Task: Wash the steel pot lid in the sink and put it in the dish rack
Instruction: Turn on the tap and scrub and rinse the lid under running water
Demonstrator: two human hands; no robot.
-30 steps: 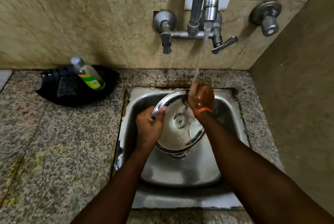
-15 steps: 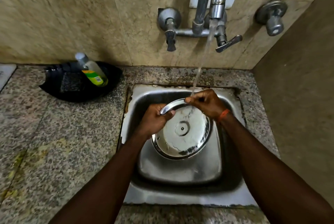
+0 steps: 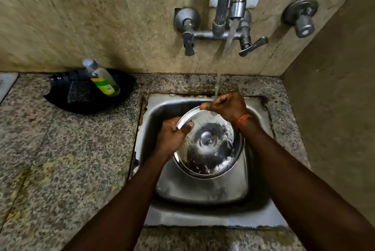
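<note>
The round steel pot lid (image 3: pixel 209 145) is held over the steel sink (image 3: pixel 203 206), its inner face towards me, wet with water pooling round the centre. My left hand (image 3: pixel 172 137) grips its left rim, thumb on the inner face. My right hand (image 3: pixel 225 106), with an orange band at the wrist, pinches the top rim under the running stream from the tap (image 3: pixel 237 9). No dish rack is in view.
A black tray (image 3: pixel 81 96) with a dish-soap bottle (image 3: pixel 103 82) and a dark scrub pad sits on the granite counter (image 3: pixel 50 159) left of the sink. Tiled walls close in behind and on the right, with valve handles (image 3: pixel 302 17) sticking out.
My right hand has slid from the lid's face up to its top rim. The lid has tipped flatter and now catches water on its inner face.
</note>
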